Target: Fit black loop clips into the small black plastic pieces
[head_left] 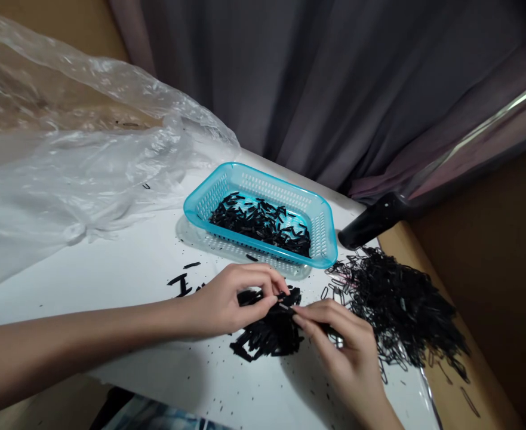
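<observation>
My left hand [238, 295] is closed in a pinch, thumb and fingertips together over a pile of small black strips [274, 337] on the white table. Opposite it, my right hand [345, 340] also pinches, its fingertips close to those of my left. Between the two sits a small dark piece with a pale, shiny bit [285, 307]; its exact kind is too small to make out. Just behind the hands stands a blue perforated plastic basket [191, 206] holding many short black pieces [263, 224].
To the right lies a big heap of thin black wire loops [406, 310], spilling towards the table edge. A black cylindrical object [372, 221] stands behind it. Clear plastic sheeting [110, 161] covers the left side, and a dark curtain [263, 77] hangs behind. Black crumbs dot the white tabletop [245, 394].
</observation>
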The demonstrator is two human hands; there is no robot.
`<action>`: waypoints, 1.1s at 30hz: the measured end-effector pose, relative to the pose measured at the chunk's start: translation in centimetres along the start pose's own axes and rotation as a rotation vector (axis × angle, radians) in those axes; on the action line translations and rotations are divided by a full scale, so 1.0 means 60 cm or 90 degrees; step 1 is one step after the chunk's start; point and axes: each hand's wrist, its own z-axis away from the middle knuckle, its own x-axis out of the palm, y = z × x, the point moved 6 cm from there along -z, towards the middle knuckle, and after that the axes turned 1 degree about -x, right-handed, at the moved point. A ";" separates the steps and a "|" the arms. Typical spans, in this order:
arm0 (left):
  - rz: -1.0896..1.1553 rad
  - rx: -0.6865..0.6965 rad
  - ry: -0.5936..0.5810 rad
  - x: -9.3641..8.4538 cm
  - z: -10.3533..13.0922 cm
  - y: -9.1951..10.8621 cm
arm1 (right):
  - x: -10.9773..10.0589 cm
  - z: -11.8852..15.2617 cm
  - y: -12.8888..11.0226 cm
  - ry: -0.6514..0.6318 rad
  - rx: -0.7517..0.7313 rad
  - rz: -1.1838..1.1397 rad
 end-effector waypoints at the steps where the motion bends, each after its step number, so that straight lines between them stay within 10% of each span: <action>1: -0.003 -0.017 0.009 -0.002 -0.001 -0.005 | 0.005 0.001 -0.006 -0.016 -0.006 -0.021; 33: -0.011 0.016 0.002 -0.003 -0.001 -0.011 | -0.009 0.010 -0.006 0.005 -0.120 0.206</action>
